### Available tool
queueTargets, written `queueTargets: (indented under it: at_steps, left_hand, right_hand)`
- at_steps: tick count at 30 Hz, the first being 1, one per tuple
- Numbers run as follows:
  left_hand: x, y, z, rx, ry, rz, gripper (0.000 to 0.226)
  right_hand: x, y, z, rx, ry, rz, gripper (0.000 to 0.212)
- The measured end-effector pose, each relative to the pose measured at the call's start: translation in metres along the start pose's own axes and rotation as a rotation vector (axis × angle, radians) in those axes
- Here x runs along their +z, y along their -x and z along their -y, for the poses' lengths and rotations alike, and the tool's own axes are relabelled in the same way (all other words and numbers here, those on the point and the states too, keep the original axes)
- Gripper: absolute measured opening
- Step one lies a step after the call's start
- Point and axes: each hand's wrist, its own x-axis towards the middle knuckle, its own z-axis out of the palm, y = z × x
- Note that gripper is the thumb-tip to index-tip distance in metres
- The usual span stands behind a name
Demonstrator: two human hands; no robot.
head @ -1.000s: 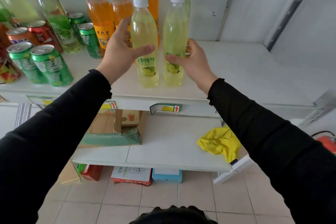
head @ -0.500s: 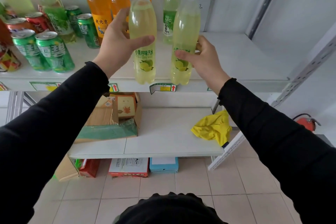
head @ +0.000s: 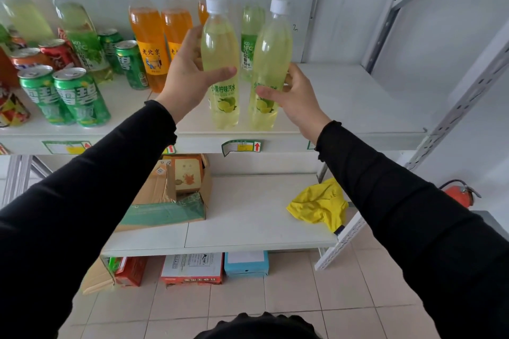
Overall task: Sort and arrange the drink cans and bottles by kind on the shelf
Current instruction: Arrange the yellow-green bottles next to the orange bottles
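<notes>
A: Status on the sort?

B: Partway, I'd say. Left hand (head: 190, 74) grips one lime soda bottle (head: 220, 63), right hand (head: 292, 93) grips the second lime soda bottle (head: 271, 63) — both upright at the near edge of the shelf (head: 358, 107), just beside each other. Orange bottles (head: 148, 36) are grouped behind. Green cans (head: 63, 96) are split into two clusters, red cans (head: 55, 53) between, a green-label bottle (head: 250, 33) apart from its kind on the left — still to fix.

A: Change from half a second ago?

B: The pair sits closer together and the right bottle leans less — grips unchanged.
</notes>
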Motion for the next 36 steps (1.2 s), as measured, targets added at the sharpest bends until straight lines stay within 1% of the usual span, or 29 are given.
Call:
queueTargets:
  at_steps: [3, 11, 14, 21, 28, 36]
  left_hand:
    - [0.003, -0.012, 0.01, -0.008, -0.009, 0.001, 0.075]
    - [0.01, -0.065, 0.038, -0.042, -0.064, 0.033, 0.091]
    - [0.013, -0.087, 0.051, -0.071, -0.074, 0.05, 0.094]
    - [0.012, -0.132, 0.072, -0.149, -0.125, 0.053, 0.109]
    - [0.007, -0.156, 0.085, -0.163, -0.197, 0.095, 0.106]
    - [0.008, -0.157, 0.087, -0.16, -0.212, 0.171, 0.105]
  right_hand:
    - [0.009, -0.016, -0.006, 0.002, -0.002, 0.022, 0.068]
    - [0.022, -0.067, -0.019, 0.046, 0.007, 0.002, 0.067]
    - [0.028, -0.088, -0.024, 0.047, 0.018, 0.007, 0.066]
    - [0.037, -0.133, -0.032, 0.053, 0.045, 0.014, 0.06]
    - [0.044, -0.155, -0.038, 0.035, 0.055, 0.013, 0.058]
    - [0.046, -0.151, -0.043, 0.047, 0.084, -0.006, 0.06]
